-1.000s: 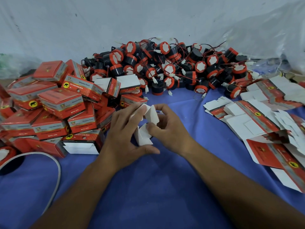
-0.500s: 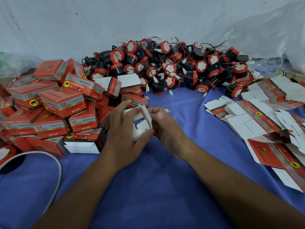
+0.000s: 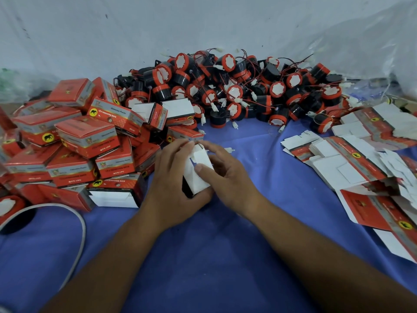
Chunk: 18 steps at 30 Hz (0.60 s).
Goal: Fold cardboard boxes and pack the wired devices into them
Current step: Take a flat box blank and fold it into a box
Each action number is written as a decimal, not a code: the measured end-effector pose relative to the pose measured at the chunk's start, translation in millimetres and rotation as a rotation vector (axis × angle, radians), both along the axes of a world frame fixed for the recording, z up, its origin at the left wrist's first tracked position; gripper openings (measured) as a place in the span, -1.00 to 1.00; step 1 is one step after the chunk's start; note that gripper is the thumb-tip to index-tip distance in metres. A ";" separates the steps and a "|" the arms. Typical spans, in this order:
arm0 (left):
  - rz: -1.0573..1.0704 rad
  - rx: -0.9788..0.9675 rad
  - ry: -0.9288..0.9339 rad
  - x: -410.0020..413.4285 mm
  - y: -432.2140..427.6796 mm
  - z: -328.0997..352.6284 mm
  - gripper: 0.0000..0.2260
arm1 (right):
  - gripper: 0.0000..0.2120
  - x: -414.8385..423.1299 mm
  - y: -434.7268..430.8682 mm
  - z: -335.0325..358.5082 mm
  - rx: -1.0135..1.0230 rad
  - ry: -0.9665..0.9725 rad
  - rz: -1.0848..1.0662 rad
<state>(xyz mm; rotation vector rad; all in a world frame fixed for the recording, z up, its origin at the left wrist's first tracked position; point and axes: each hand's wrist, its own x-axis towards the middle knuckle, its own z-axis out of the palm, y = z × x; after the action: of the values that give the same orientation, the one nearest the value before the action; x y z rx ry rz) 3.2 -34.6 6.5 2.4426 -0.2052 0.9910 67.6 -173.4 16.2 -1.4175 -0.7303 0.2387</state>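
Note:
A small cardboard box [image 3: 199, 173], white inside faces toward me, sits between both hands at the middle of the blue cloth. My left hand [image 3: 173, 184] grips it from the left, thumb under its near end. My right hand [image 3: 228, 175] holds it from the right, thumb pressed on the white flap and fingers over the top. A heap of black-and-orange wired devices [image 3: 237, 91] lies behind. Flat unfolded box blanks [image 3: 352, 163] are spread at the right.
Several closed red boxes [image 3: 74, 141] are stacked at the left, reaching close to my left hand. A grey cable [image 3: 76, 224] curves over the cloth at the lower left, near a black-and-orange device [image 3: 11, 211]. Clear plastic sheeting [image 3: 361, 41] hangs at the back right.
The loose white flaps that stood open a second ago have been pressed in. The box now looks closed up on its near side, and both hands have wrapped tighter round it.

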 end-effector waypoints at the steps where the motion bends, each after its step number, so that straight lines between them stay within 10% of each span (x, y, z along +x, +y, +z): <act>1: -0.019 0.016 -0.002 -0.9 1.3 0.2 -0.30 | -0.57 1.2 -0.2 -0.5 -0.006 -0.012 0.000; 18: -0.076 0.003 0.089 -0.3 3.7 -4.9 -0.33 | -0.54 5.7 -2.7 -7.6 -0.221 -0.245 -0.114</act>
<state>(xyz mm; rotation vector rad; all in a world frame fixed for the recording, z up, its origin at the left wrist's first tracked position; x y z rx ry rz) 2.8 -30.9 1.6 2.4558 -0.2675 0.8480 73.4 -176.1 8.6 -1.7131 -0.8395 0.0574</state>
